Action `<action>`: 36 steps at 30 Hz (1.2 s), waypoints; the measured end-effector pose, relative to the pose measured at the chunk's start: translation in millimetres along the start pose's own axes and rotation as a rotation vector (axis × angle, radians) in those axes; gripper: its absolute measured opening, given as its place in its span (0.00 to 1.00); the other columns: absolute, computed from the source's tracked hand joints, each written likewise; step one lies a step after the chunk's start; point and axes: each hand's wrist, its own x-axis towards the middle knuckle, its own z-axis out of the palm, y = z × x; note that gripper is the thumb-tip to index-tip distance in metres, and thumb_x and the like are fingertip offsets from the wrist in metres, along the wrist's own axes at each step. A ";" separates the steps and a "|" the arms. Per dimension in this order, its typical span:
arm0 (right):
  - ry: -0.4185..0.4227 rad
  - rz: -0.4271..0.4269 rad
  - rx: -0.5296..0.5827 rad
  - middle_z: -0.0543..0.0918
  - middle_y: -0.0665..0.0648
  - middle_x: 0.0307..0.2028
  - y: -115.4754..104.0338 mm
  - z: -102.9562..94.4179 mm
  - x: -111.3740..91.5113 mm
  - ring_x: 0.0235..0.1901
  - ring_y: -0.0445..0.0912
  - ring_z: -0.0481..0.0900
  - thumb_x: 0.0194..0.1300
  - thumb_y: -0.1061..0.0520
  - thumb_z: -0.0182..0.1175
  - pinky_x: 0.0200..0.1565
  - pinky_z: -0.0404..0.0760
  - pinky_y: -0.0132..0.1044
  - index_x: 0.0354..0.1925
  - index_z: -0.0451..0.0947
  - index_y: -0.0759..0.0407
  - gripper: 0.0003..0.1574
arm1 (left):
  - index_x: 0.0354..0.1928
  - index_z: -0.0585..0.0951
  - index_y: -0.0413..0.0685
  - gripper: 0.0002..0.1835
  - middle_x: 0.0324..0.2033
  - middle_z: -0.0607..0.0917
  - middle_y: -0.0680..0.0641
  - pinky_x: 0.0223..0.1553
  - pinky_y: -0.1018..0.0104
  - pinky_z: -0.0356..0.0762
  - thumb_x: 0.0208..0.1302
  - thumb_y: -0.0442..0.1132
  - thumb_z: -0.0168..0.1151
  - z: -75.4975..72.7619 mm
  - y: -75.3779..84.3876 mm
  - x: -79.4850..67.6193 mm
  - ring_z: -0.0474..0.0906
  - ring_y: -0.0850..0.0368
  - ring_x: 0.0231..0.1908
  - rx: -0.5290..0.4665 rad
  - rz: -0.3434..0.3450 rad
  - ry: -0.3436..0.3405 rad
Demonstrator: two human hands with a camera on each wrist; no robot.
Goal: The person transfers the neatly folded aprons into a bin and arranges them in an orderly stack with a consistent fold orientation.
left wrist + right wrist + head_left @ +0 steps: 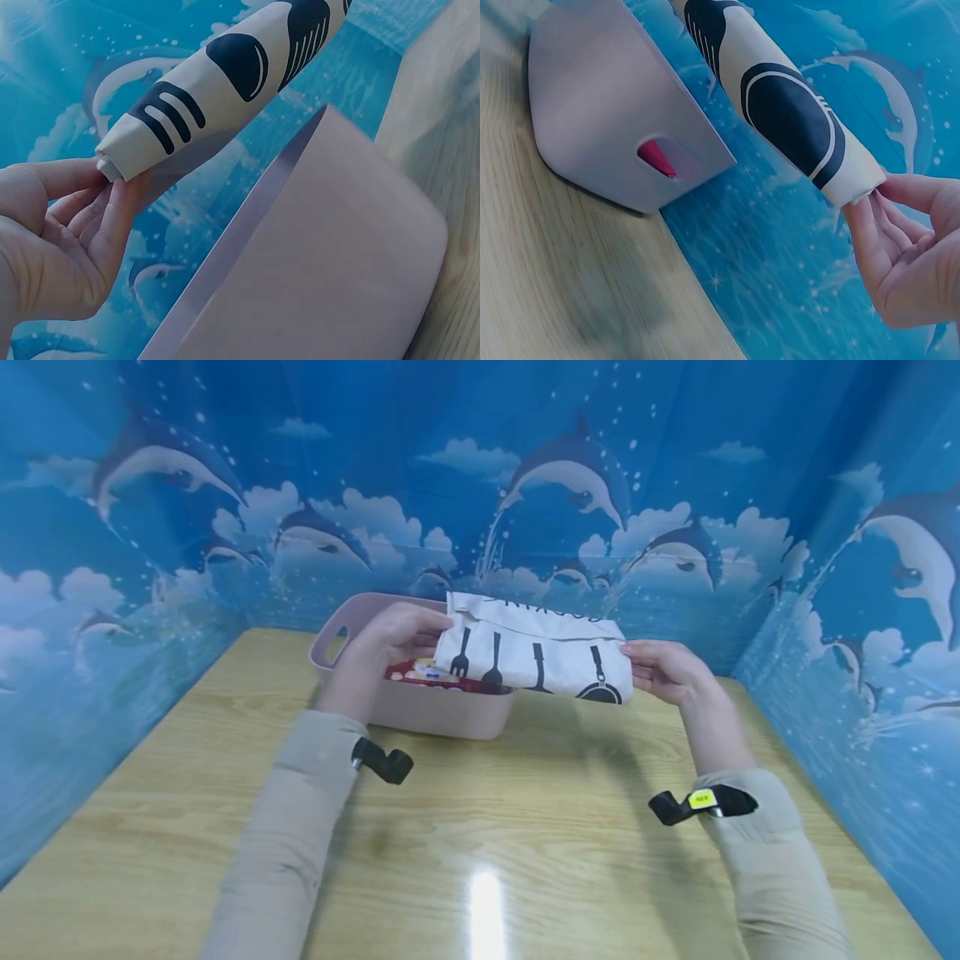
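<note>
A folded white cloth (536, 652) printed with black kitchen utensils, among them a fork, a spoon and a frying pan, is held up between both hands. My left hand (397, 633) pinches its left end, above the basket; in the left wrist view the thumb and fingers (120, 199) close on the folded edge. At the other end, my right hand (666, 667) pinches the cloth near the pan print, out past the basket's right side. Seen from the right wrist, the cloth (791, 124) is a thick flattened roll. Black lettering runs along its upper fold, partly cut off.
A pale pink plastic basket (442, 717) with handle holes stands at the back left of the wooden table (450, 810). Inside it lies a red item (483, 685) with a colourful print, partly hidden by the cloth. Blue dolphin-printed curtains (480, 468) enclose the table.
</note>
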 end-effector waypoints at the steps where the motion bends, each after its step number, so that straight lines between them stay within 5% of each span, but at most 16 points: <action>1: 0.006 -0.001 -0.001 0.84 0.55 0.29 0.3 2.9 1.8 0.30 0.44 0.83 0.67 0.65 0.52 0.36 0.82 0.33 0.29 0.82 0.59 0.14 | 0.56 0.73 0.41 0.21 0.47 0.78 0.42 0.47 0.62 0.78 0.61 0.38 0.62 -3.2 -0.5 -0.4 0.78 0.50 0.43 0.006 0.003 0.001; 8: 0.028 0.001 -0.027 0.84 0.55 0.27 3.5 25.2 13.5 0.28 0.44 0.83 0.67 0.66 0.52 0.36 0.82 0.33 0.27 0.83 0.58 0.15 | 0.59 0.71 0.42 0.24 0.51 0.76 0.42 0.52 0.58 0.74 0.62 0.39 0.61 -26.5 -3.4 -5.4 0.76 0.48 0.48 0.030 0.005 0.011; 14: 0.052 0.001 -0.049 0.84 0.55 0.27 5.9 41.3 24.1 0.28 0.44 0.83 0.66 0.65 0.54 0.37 0.82 0.33 0.29 0.81 0.58 0.12 | 0.59 0.72 0.44 0.25 0.50 0.77 0.43 0.49 0.58 0.76 0.60 0.39 0.63 -42.8 -5.0 -6.8 0.76 0.48 0.48 0.058 -0.002 0.085; 21: 0.055 0.007 -0.069 0.84 0.55 0.28 5.5 58.4 31.8 0.29 0.45 0.83 0.66 0.66 0.53 0.37 0.82 0.34 0.38 0.74 0.60 0.04 | 0.65 0.65 0.44 0.30 0.53 0.74 0.43 0.48 0.61 0.77 0.61 0.37 0.61 -57.5 -7.0 -8.3 0.74 0.48 0.49 0.042 -0.041 0.121; 27: 0.056 0.023 -0.070 0.84 0.55 0.28 4.6 68.1 35.8 0.28 0.44 0.83 0.67 0.66 0.52 0.37 0.82 0.34 0.46 0.71 0.61 0.09 | 0.67 0.61 0.43 0.31 0.53 0.72 0.44 0.45 0.65 0.78 0.63 0.36 0.58 -67.3 -8.4 -11.1 0.75 0.53 0.44 0.012 -0.064 0.108; 32: 0.053 0.033 -0.038 0.83 0.55 0.28 6.0 75.1 40.8 0.28 0.45 0.83 0.66 0.66 0.53 0.37 0.82 0.34 0.44 0.72 0.61 0.08 | 0.63 0.67 0.40 0.27 0.43 0.78 0.47 0.58 0.56 0.68 0.63 0.38 0.59 -76.7 -7.2 -14.3 0.78 0.57 0.39 0.071 -0.053 0.122; 36: 0.050 0.038 -0.030 0.83 0.56 0.27 7.7 82.4 44.3 0.27 0.45 0.83 0.66 0.67 0.52 0.35 0.82 0.33 0.41 0.73 0.60 0.06 | 0.62 0.68 0.39 0.28 0.32 0.82 0.53 0.55 0.58 0.70 0.62 0.40 0.61 -84.2 -4.8 -16.1 0.80 0.60 0.35 0.108 -0.057 0.135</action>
